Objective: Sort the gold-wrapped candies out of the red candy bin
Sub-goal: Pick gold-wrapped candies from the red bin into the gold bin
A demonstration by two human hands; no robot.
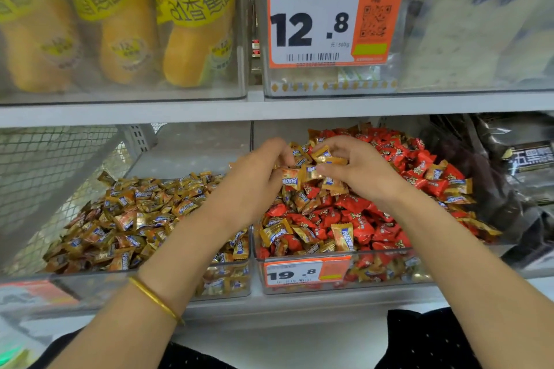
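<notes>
Mid-gather, my left grip and right grip both pinch gold-wrapped candies above the red candy bin — next, I judge, comes carrying them left into the gold bin.

Clear red candy bin: heaped w/ red-wrapped pcs; gold-wrapped candies w/ blue labels mixed atop, mostly left & front.

Yellow bread packs, orange price tag
</notes>
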